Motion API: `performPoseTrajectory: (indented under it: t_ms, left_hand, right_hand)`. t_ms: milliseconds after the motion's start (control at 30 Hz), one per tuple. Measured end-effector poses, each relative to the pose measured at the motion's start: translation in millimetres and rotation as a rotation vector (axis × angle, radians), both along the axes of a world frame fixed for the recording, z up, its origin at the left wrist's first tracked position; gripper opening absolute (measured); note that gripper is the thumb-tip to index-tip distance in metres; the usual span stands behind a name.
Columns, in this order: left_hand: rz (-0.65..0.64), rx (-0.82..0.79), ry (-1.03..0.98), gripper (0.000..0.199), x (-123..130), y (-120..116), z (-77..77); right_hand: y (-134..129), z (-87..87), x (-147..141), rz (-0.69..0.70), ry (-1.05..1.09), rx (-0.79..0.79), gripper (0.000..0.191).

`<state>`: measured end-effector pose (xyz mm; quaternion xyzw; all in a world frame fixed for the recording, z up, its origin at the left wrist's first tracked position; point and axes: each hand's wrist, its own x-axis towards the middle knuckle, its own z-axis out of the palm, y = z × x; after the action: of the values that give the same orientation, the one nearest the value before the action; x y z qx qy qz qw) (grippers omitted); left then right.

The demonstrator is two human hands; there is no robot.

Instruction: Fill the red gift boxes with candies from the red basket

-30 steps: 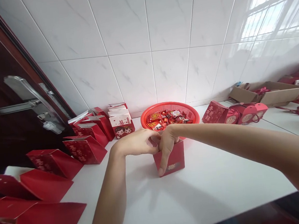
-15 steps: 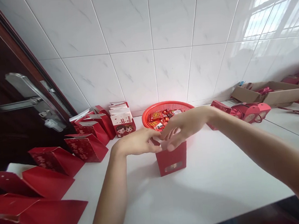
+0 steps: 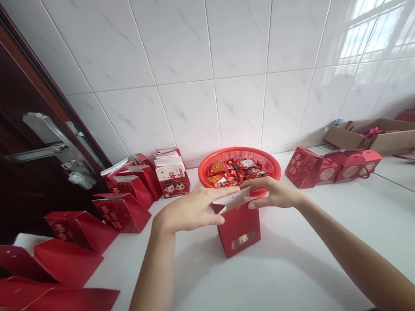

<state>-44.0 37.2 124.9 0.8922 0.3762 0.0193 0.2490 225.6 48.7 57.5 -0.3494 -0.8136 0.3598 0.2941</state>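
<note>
A windowed red box (image 3: 239,227) stands open, white inside, between part-open left hand (image 3: 190,209) and right hand (image 3: 275,193), their hold unclear

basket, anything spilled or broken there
Nothing stands out: the candies in view lie inside the basket, and its visible rim looks whole. The right hand and box hide part of its near side.

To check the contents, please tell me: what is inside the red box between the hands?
The red box shows white inner walls at its open top and something pale gold behind its window, too small to identify. Its front panel hides the rest.
</note>
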Motion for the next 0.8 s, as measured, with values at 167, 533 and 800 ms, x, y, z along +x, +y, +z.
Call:
performPoseTrajectory:
  t_ms: [167,533,800]
  left_hand:
    - [0.051,0.001,0.002,0.06,3,5,-4.1]
    - [-0.006,0.116,0.056,0.006,12,14,-9.6]
    - [0.019,0.039,0.042,0.007,11,12,-3.9]
  right_hand:
    - [-3,-23.3,-15,-0.144,0.203,0.09,0.033]
    - [-19,-52.3,-24,-0.266,0.344,0.247,0.051]
    - [-27,-45.6,-26,-0.389,0.346,0.064,0.038]
